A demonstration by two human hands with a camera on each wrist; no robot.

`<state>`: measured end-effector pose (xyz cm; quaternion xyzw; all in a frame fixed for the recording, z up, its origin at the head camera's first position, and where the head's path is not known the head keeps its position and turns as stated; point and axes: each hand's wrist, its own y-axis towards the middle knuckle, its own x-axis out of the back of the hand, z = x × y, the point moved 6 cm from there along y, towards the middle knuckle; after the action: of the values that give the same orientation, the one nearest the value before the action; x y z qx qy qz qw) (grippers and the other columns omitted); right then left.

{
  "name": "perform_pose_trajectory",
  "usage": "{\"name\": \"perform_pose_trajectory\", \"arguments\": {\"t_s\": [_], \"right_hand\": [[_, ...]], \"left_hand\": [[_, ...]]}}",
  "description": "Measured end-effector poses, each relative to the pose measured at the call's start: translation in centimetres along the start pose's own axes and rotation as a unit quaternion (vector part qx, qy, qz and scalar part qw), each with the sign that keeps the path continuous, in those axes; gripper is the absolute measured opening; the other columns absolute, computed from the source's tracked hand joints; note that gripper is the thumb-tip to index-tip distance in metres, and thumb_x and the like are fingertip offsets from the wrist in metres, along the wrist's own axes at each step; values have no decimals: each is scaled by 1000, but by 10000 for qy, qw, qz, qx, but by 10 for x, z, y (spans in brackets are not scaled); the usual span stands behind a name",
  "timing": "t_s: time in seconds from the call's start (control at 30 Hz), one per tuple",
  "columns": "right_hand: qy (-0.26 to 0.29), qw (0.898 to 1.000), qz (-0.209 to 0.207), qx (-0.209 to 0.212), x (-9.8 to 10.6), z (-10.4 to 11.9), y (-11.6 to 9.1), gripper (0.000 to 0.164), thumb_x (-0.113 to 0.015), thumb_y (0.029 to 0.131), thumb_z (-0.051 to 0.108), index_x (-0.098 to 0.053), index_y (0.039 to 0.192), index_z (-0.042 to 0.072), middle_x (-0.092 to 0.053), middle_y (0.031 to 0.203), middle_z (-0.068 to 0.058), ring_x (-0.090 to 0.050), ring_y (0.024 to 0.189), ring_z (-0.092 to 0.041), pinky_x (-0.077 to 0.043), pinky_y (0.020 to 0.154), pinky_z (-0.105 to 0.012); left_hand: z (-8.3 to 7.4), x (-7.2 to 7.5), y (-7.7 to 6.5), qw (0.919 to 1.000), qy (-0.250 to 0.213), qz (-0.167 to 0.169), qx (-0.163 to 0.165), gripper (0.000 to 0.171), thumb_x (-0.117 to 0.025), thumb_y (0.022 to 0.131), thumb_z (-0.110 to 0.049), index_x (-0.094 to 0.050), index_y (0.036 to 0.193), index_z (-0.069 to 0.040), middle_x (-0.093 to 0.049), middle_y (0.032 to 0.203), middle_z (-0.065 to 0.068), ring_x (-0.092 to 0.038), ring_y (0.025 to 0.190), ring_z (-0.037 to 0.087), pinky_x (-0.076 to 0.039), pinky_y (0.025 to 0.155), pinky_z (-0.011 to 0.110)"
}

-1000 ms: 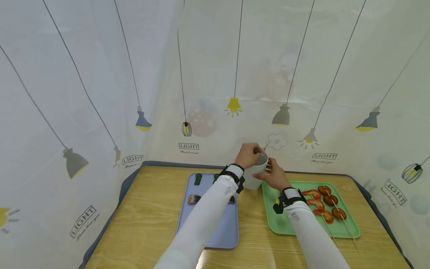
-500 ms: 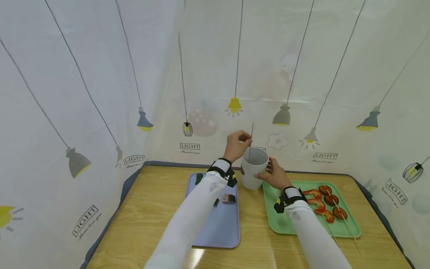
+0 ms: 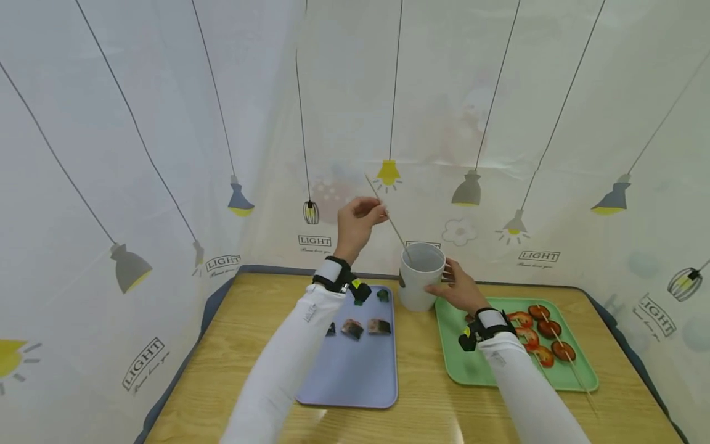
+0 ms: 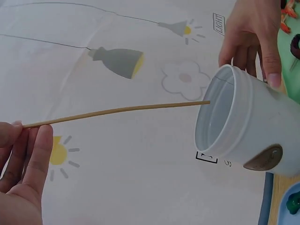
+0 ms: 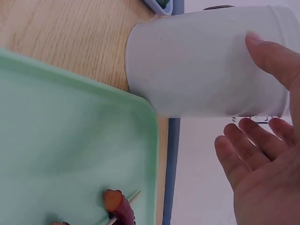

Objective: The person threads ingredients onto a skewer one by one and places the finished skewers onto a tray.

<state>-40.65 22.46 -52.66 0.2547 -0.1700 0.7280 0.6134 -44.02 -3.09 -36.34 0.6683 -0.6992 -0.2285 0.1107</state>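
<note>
In the head view my left hand point(image 3: 357, 225) is raised left of a white cylindrical canister point(image 3: 417, 285). It pinches a thin wooden skewer point(image 4: 117, 110) between thumb and fingertips. The skewer slants, its far end at the mouth of the canister. My right hand point(image 3: 459, 287) holds the canister's right side, thumb point(image 5: 269, 54) on the near wall and fingers round toward the back. The canister stands upright at the back of the table, with a dark oval mark point(image 4: 264, 157) on its wall.
A lavender tray point(image 3: 355, 376) at left bears chunks of fish point(image 3: 379, 327) and green pieces point(image 3: 383, 295). At right, a green tray point(image 3: 460, 367) bears shrimp point(image 3: 527, 337) and round reddish-brown slices point(image 3: 563, 351) on skewers. A printed curtain point(image 3: 344, 123) closes off the back.
My left hand has come up out of the canister and moved left, drawing the skewer with it. The skewer has tilted leftward. My right hand stays at the canister.
</note>
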Motion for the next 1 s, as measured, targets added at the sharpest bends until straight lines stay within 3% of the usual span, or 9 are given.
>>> {"name": "perform_pose_trajectory", "arguments": {"t_s": [0.17,0.37,0.53,0.67,0.87,1.0], "right_hand": [[16,9999,-71,84,4,2,-11,90,-73,97,34,-18,163,7,-35,161,-28,-44,143,-48,-41,116,-61],[263,9990,-312,158,13,17,-32,76,-58,105,37,-21,161,3,-36,160,-30,-43,143,-48,-43,115,-60],[613,9975,-315,181,16,36,-54,71,-53,107,42,-23,161,7,-39,160,-25,-41,147,-44,-40,117,-60],[876,9953,-143,383,12,54,-71,66,-48,109,41,-27,160,6,-46,156,-24,-45,144,-42,-41,116,-58],[1465,9867,429,562,-7,78,-99,56,-42,112,37,-34,156,5,-55,149,-22,-57,134,-40,-52,109,-46],[1665,9813,814,516,-24,87,-117,52,-39,112,39,-39,154,9,-59,144,-21,-60,129,-40,-53,107,-48]], "left_hand": [[-14,15,-21,9978,-585,-135,289,19,-72,94,-1,-66,108,9,-72,96,6,-74,84,14,-64,87,37],[-17,26,-55,9925,-1065,-136,584,10,-71,94,0,-67,104,0,-71,97,5,-74,87,16,-63,91,39],[-15,29,-83,9878,-1332,-52,800,8,-69,96,0,-68,102,-6,-71,98,4,-74,90,17,-62,94,41],[-12,30,-103,9873,-1309,0,898,8,-70,96,-3,-68,103,-7,-71,99,4,-74,90,17,-62,93,40],[-4,26,-134,9855,-1253,22,1143,12,-72,95,-6,-67,106,-3,-72,100,4,-74,90,17,-63,90,37],[3,22,-154,9834,-1237,49,1324,13,-73,95,-7,-67,105,-4,-72,100,4,-74,93,18,-63,89,38]]}}
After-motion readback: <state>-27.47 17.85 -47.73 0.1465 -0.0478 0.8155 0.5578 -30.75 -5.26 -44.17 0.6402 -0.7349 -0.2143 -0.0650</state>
